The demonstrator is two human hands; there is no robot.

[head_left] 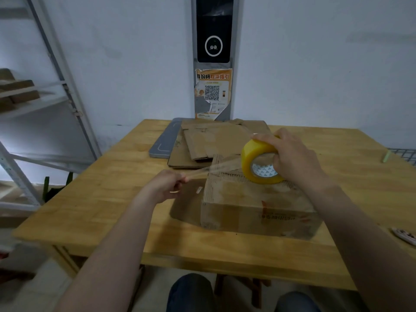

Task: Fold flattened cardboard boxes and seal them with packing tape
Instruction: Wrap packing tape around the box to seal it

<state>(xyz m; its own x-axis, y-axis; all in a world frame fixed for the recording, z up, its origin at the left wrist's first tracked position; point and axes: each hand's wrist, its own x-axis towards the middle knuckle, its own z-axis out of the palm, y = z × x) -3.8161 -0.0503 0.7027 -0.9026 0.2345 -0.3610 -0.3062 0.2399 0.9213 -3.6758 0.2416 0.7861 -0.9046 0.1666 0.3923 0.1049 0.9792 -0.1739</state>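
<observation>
Pulling tape is the step in hand: the left grip [166, 185] pinches the free end of the tape strip [209, 168], stretched above the folded box [252, 203] on the counter [112, 176]. The right grip [290, 158] curls round the yellow roll [254, 156]. Next, I'd judge, it needs pressing down along the seam. Behind wait flattened boxes [209, 140].

Bare left hand [165, 186], bare right hand [292, 158], dark blue trousers [191, 293]
</observation>
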